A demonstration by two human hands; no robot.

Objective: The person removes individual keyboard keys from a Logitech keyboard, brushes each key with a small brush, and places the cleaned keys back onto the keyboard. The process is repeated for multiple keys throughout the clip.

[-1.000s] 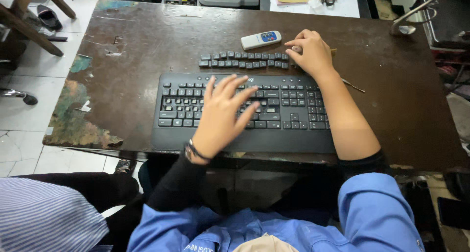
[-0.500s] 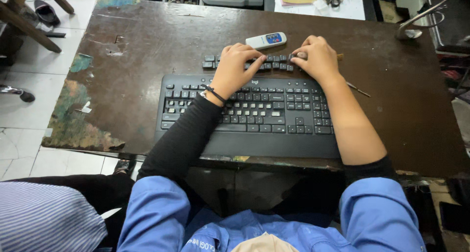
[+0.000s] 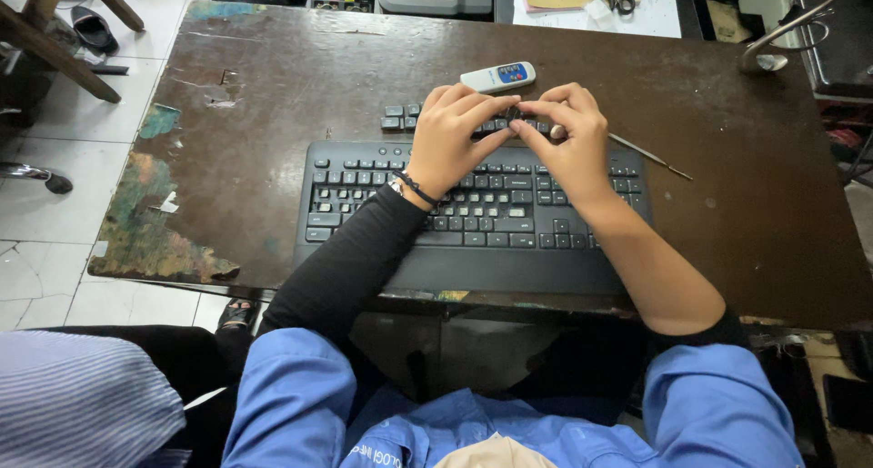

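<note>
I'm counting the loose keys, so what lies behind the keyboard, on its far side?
Behind the keyboard a row of loose black keys shows at its left end. Both hands, left and right, cover the rest. Farther back lies a small white remote.

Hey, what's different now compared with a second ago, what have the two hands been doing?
The left hand left the black computer keyboard and moved up to the row of loose black keycaps. The right hand slid left to meet it; both now pinch a small black keycap between their fingertips. The keyboard, white remote-like device and thin metal tool stayed put.
</note>
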